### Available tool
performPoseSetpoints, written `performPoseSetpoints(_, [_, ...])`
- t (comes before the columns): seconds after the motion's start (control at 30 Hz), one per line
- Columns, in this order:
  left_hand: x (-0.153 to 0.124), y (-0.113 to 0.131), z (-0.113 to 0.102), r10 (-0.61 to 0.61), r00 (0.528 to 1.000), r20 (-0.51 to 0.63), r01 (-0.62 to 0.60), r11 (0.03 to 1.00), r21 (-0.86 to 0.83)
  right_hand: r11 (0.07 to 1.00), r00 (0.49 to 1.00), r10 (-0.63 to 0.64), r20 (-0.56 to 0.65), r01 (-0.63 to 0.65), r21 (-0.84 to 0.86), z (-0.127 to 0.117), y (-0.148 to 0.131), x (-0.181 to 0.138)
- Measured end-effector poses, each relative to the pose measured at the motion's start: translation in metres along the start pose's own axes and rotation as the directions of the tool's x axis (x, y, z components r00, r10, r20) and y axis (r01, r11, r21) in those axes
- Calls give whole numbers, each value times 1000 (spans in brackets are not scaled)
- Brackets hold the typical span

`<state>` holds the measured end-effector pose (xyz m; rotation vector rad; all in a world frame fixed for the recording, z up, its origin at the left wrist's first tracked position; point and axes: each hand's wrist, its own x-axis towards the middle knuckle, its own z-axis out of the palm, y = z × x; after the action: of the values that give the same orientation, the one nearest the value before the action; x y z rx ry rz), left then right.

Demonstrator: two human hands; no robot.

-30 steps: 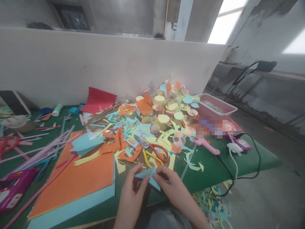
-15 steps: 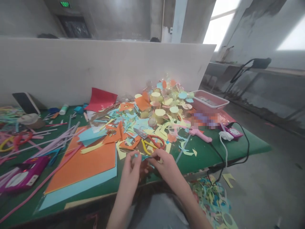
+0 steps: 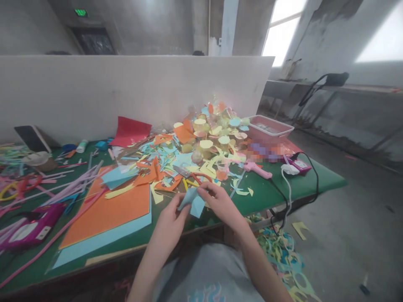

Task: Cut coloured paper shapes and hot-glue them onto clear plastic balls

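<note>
Both my hands hold one small light blue paper piece (image 3: 192, 202) over the front edge of the green table (image 3: 277, 197). My left hand (image 3: 169, 219) pinches its lower left side. My right hand (image 3: 220, 203) pinches its upper right side with fingers closed. Just behind the paper lie scissors (image 3: 192, 176) with red and yellow handles among cut paper scraps. To my left a stack of orange sheets (image 3: 110, 212) rests on a light blue sheet.
A heap of coloured paper rounds (image 3: 217, 130) sits at the back by a white partition. A pink tray (image 3: 270, 128), a pink glue gun (image 3: 256, 170) and a white and black cable (image 3: 288, 188) lie right. Pink sticks (image 3: 63, 184) and a magenta tool (image 3: 31, 228) lie left. Paper scraps litter the floor (image 3: 283, 260).
My view has tilted up and back from the table. The blue paper was turned between my fingers and now shows a broader face, held slightly higher.
</note>
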<state>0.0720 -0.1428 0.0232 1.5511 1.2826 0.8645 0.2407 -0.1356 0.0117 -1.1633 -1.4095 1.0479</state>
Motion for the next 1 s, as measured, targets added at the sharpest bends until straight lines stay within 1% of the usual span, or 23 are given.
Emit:
performPoseSetpoints(0.07, [-1, -1, 1, 9, 1000, 11, -10, 1000, 22, 1000, 1000, 3, 24, -2, -24, -3, 0, 0])
performPoseSetpoints(0.23, [0, -1, 7, 7, 1000, 7, -7, 1000, -15, 999, 997, 51, 61, -50, -17, -9, -4, 0])
performPoseSetpoints(0.33, [0, -1, 8, -10, 1000, -25, 9, 1000, -28, 998, 995, 27, 97, -33, 56, -12, -6, 1])
performPoseSetpoints(0.43, [1, 2, 10, -64, 996, -64, 64, 998, 2, 992, 991, -19, 134, 1, 128, -14, -5, 1])
performPoseSetpoints(0.57, [0, 7, 12, -146, 989, -30, 143, 985, -99, 968, 982, -24, 187, -24, 249, -18, -5, 2])
performPoseSetpoints(0.63, [-1, 10, 11, -150, 989, -13, 147, 978, -145, 956, 979, -30, 203, -31, 292, -20, -7, 3])
performPoseSetpoints(0.7, [0, 11, 10, -136, 991, 1, 135, 981, -142, 955, 975, -28, 219, -39, 293, -24, -10, 2])
performPoseSetpoints(0.8, [3, 5, 9, -132, 990, 39, 135, 988, -74, 979, 968, 40, 247, -88, 186, -30, -14, 1])
performPoseSetpoints(0.87, [4, -2, 11, -153, 985, 83, 157, 987, -40, 978, 959, 122, 256, -160, 132, -34, -12, 0])
performPoseSetpoints(0.97, [2, -13, 16, -178, 975, 131, 185, 982, -42, 927, 922, 275, 273, -330, 180, -35, -5, -1])
performPoseSetpoints(1.0, [1, -15, 16, -181, 978, 101, 186, 981, -46, 906, 911, 308, 274, -369, 207, -34, -3, -2])
